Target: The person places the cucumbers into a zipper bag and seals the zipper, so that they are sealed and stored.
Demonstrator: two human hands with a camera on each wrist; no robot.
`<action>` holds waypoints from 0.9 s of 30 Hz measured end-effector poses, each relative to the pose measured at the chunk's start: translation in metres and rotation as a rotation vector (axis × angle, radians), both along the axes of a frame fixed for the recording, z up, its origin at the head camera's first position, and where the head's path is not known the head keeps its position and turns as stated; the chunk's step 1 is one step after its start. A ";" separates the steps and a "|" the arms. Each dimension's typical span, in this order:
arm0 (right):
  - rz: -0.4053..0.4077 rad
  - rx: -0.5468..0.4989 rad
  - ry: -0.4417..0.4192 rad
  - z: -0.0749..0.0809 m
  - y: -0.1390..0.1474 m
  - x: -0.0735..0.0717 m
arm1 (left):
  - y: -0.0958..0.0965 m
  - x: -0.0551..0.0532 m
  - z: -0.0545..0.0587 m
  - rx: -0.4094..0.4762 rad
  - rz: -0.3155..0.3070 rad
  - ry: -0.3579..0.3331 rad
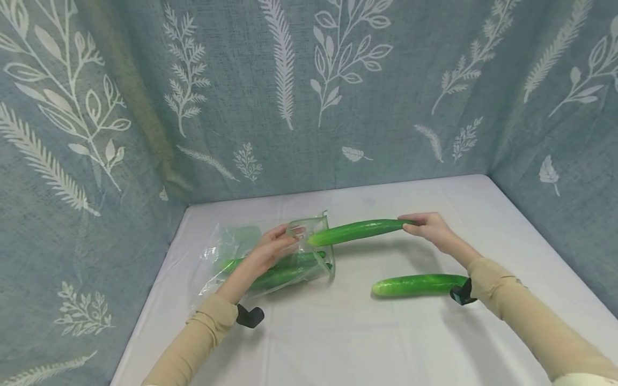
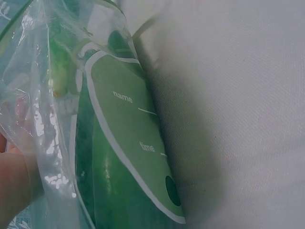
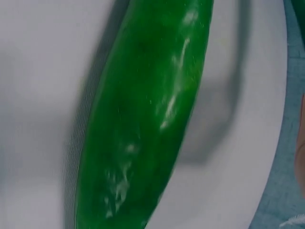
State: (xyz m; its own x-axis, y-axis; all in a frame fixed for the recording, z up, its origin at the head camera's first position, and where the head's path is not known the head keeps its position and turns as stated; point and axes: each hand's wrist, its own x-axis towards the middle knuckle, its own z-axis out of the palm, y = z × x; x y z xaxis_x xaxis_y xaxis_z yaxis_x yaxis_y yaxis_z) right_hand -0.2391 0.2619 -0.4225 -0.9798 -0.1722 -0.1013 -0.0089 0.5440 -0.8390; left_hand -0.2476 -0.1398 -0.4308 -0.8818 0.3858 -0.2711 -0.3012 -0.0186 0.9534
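Note:
My left hand [image 1: 271,247] grips a clear plastic zip bag [image 1: 246,236] near its mouth, which gapes toward the right. Inside the bag lie green cucumbers [image 1: 285,276], seen through the film. In the left wrist view a green printed label [image 2: 124,109] reading "name" and "time" covers part of the bag. My right hand [image 1: 431,229] pinches one end of another cucumber [image 1: 359,230], held over the table. Its paler tip overlaps the bag's mouth, close to the left fingers. Only a sliver of the right hand [image 3: 300,148] shows in the right wrist view.
One more cucumber [image 1: 417,285] lies on the white-covered table [image 1: 333,343], below the right forearm; it fills much of the right wrist view. Blue-grey curtains [image 1: 232,96] with white leaf prints stand behind the table and at both sides.

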 end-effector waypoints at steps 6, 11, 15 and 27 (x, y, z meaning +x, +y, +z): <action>0.005 -0.013 -0.011 -0.003 -0.010 -0.002 | 0.002 0.000 0.001 0.026 -0.007 0.014; -0.006 -0.020 -0.022 -0.010 -0.017 -0.004 | 0.003 -0.001 0.002 0.060 -0.009 -0.002; -0.008 -0.020 -0.034 -0.016 -0.024 -0.004 | 0.003 -0.001 0.003 0.037 -0.003 -0.003; -0.014 -0.033 -0.066 -0.018 -0.060 -0.004 | 0.003 -0.002 0.003 -0.016 0.004 0.014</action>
State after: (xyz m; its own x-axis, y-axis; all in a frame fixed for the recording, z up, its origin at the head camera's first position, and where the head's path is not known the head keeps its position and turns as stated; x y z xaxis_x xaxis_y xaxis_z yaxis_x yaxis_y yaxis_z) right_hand -0.2434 0.2020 -0.4403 -0.9736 -0.1629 -0.1597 0.0541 0.5154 -0.8553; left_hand -0.2498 -0.1366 -0.4277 -0.8872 0.3778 -0.2647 -0.2876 -0.0045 0.9577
